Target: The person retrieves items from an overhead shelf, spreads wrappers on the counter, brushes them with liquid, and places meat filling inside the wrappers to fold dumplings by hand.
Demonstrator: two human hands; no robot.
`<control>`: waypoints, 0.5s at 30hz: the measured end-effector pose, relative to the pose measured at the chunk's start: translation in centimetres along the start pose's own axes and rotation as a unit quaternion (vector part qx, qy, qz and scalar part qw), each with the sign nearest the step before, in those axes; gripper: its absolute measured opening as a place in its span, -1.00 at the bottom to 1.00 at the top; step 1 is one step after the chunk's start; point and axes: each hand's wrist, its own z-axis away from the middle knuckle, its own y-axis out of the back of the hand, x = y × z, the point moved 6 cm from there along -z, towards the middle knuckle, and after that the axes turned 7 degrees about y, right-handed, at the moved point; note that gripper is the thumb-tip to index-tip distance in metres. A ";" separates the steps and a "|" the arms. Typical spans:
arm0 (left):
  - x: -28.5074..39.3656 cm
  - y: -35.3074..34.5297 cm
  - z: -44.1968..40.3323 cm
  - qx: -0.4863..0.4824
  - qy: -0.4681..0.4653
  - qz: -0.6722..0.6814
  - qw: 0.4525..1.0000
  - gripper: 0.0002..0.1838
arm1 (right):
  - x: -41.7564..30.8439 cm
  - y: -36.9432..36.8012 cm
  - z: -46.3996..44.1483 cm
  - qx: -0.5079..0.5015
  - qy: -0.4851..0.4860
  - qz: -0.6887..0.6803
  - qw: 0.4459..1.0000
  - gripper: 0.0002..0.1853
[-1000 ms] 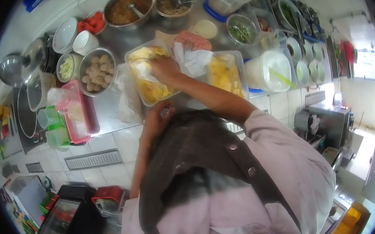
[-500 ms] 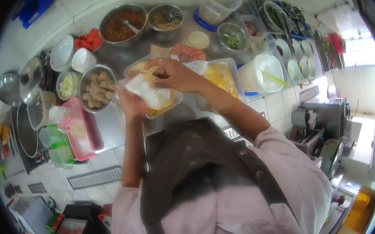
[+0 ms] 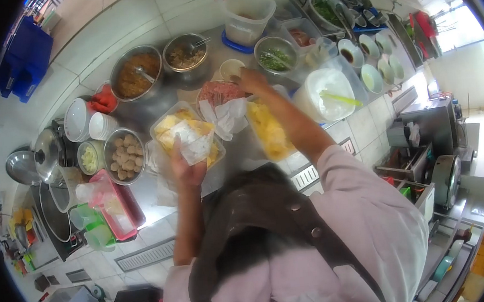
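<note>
- We stand at a grey metal counter (image 3: 236,146) in a white-tiled room.
- At left, one steel bowl of balls (image 3: 126,156); behind, two steel bowls with brown food (image 3: 136,74).
- Our left hand (image 3: 189,170) grips a white sheet (image 3: 195,143) over the left of two yellow-filled tubs (image 3: 266,129). The sheet slants; its long axis we cannot tell.
- Our right hand (image 3: 252,82) reaches beside one mound of pink mince (image 3: 220,93), near one pale bowl (image 3: 231,68); whether it pinches anything, we cannot tell.
- At right, six small bowls (image 3: 371,77), then a bright window (image 3: 454,26).
</note>
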 end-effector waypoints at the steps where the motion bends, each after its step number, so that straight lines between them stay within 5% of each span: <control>1: 0.2 -0.6 0.2 0.006 -0.003 -0.004 1.000 -0.46 | 0.7 -0.4 -0.3 -0.016 -0.002 -0.015 1.000 -0.39; 3: -0.4 -2.7 0.5 -0.013 0.028 0.075 0.997 -0.44 | 1.2 -1.5 0.2 -0.040 -0.005 -0.031 0.999 -0.39; 5: -1.2 -2.8 0.2 -0.062 -0.001 0.032 0.998 -0.45 | 0.5 0.6 1.7 0.143 0.049 -0.078 0.986 -0.49; 7: -2.1 -3.9 -0.1 -0.116 -0.023 -0.013 0.993 -0.46 | -2.8 1.8 5.2 0.189 0.219 -0.143 0.946 -0.54; 9: -2.5 -5.3 -0.6 -0.021 -0.103 -0.284 0.953 -0.51 | -8.0 3.6 10.6 0.133 0.414 -0.269 0.859 -0.55; 10: -3.1 -4.9 -1.3 -0.029 -0.091 -0.285 0.954 -0.51 | -9.2 3.1 12.8 0.144 0.392 -0.230 0.879 -0.52; 12: -5.4 -1.9 -3.1 0.019 0.079 0.040 0.996 -0.56 | -11.0 1.9 16.1 0.151 0.333 -0.146 0.919 -0.45; 15: -5.9 -2.3 -2.8 0.071 0.117 0.007 0.991 -0.55 | -11.1 1.9 18.5 0.158 0.288 -0.097 0.940 -0.38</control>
